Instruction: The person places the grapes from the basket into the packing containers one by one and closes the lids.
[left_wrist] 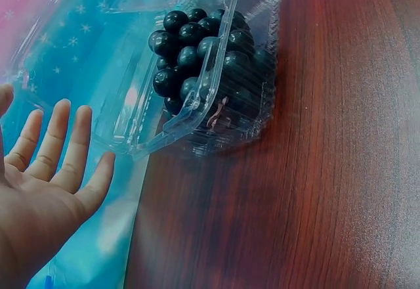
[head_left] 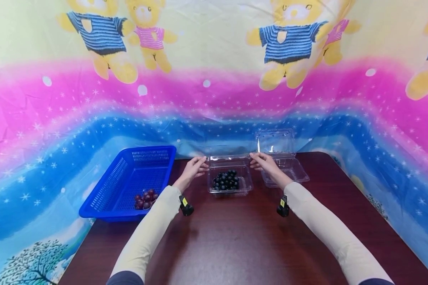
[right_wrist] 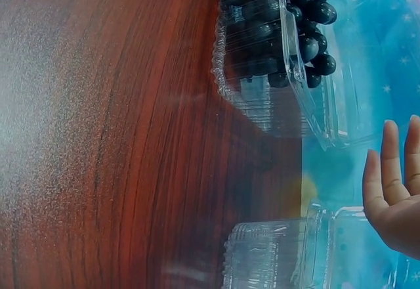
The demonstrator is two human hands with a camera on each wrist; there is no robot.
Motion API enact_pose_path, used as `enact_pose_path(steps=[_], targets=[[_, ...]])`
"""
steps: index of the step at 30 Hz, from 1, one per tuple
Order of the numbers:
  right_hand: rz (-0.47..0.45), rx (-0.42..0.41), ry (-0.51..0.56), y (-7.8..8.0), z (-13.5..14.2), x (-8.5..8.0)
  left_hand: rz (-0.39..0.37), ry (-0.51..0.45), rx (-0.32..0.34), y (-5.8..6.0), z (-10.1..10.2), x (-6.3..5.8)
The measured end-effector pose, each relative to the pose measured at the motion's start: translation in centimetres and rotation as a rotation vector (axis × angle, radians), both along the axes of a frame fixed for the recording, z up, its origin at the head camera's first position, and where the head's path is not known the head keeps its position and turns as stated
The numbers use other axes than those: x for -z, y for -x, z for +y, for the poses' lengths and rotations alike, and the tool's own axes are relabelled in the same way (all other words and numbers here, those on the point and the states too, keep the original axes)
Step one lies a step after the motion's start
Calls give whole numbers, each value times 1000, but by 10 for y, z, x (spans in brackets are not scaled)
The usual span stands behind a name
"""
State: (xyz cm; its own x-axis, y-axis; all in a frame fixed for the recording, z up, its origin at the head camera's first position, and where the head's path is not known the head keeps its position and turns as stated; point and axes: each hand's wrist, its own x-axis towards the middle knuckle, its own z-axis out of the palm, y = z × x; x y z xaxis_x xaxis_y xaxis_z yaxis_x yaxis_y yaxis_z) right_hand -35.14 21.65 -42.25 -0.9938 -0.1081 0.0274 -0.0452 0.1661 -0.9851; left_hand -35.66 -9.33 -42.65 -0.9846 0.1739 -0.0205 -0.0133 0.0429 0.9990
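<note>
Dark grapes (head_left: pixel 226 181) lie in a clear plastic clamshell box (head_left: pixel 247 186) at the middle of the table. Its hinged lid (head_left: pixel 228 159) stands raised at the back. My left hand (head_left: pixel 193 169) pinches the lid's left corner with thumb and index finger; in the left wrist view the other fingers (left_wrist: pixel 77 148) are spread and nearly straight. At the opposite corner, my right hand (head_left: pixel 264 162) pinches the lid near its edge. Its thumb and index finger are out of frame in the right wrist view, where the other fingers (right_wrist: pixel 391 167) extend upward.
A blue plastic basket (head_left: pixel 101 192) on the left holds a small bunch of red grapes (head_left: pixel 145 199). To the right stands a second clear clamshell box (head_left: pixel 299 171) with its lid up. A printed cloth (head_left: pixel 207 103) hangs behind the brown table (head_left: pixel 232 237).
</note>
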Motion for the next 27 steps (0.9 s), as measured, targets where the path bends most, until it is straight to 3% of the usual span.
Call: enact_pose_path(steps=[14, 21, 27], targets=[[-53, -22, -48, -7, 0, -7, -49, 9, 18, -4, -3, -2], [-51, -12, -83, -4, 1, 3, -60, -1, 0, -3, -3, 4], [-71, -26, -85, -5, 3, 6, -67, 6, 27, -5, -4, 4]])
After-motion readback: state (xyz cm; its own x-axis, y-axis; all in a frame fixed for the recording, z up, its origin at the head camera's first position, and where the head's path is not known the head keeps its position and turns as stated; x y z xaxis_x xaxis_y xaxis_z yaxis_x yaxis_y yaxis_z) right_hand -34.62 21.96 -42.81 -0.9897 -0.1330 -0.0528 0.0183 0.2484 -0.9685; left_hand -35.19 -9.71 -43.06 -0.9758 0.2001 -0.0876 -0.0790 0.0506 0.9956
